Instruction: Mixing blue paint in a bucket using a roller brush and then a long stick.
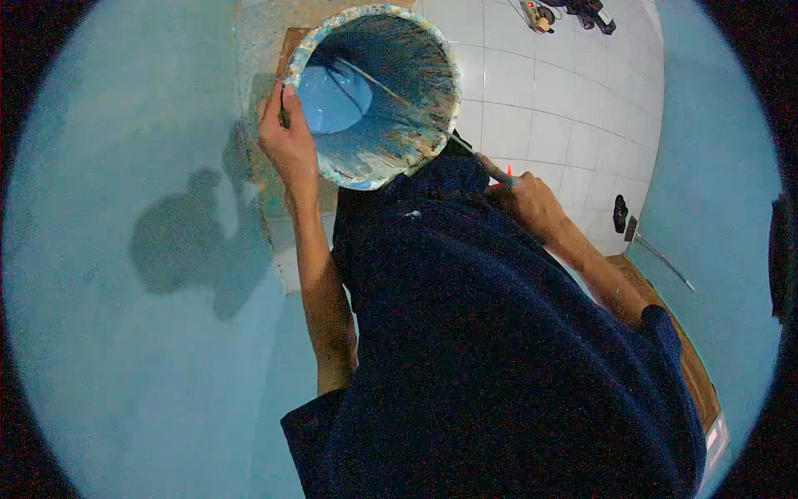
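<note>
A round bucket [420,125] crusted with dried paint stands tilted before me, with light blue paint [332,100] at its bottom. My left hand [288,141] is closed on the left side of its rim, thumb and fingers at the edge. A small dark piece shows between those fingers; I cannot make out what it is. On the other side, my right hand [536,204] is wrapped round the handle of a tool with a thin metal shaft [463,143]. The shaft meets the bucket's right rim. Inside the bucket a thin light rod [374,81] slants across; whether it belongs to that tool is unclear.
A blue wall [108,349] rises close on my left, and another blue wall [715,166] on the right. White tiles [565,100] cover the floor. Dark gear with cables [586,12] lies at the far right. A thin rod [665,262] rests near the right wall.
</note>
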Demonstrator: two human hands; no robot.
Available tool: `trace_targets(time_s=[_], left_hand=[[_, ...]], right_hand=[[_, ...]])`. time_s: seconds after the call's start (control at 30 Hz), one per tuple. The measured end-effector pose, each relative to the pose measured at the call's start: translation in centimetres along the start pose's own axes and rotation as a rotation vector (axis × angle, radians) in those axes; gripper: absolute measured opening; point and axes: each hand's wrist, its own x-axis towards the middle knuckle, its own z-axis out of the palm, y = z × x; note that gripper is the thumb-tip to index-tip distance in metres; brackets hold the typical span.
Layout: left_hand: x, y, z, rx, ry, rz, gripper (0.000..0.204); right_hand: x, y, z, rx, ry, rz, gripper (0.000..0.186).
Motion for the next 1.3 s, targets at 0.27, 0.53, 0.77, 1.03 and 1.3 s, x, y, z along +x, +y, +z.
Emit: trace_targets(time_s=[0.27,0.53,0.77,1.03,1.3], left_hand=[[0.1,-0.9,0.0,-0.076,0.013,-0.012,0.036],[-0.2,-1.6,0.7,-0.054,0.034,-0.017,0.034],[-0.4,-0.9,0.4,-0.035,0.068,0.008,0.034],[0.0,0.0,0.8,-0.070,0.030,-0.040,0.034],[-0.1,-0.6,0.3,-0.044,0.064,0.030,0.032]], right_hand=[[-1.7,0.2,-0.4,0.100,0.163,-0.165,0.054],[1.4,1.2,-1.2,0.244,0.139,-0.283,0.049],[1.0,0.7,-2.8,0.266,0.100,-0.266,0.051],[0.2,0.9,-3.1,0.253,0.077,-0.271,0.047],[-0.3,-1.9,-6.6,0.525,-0.353,0.166,0.036]])
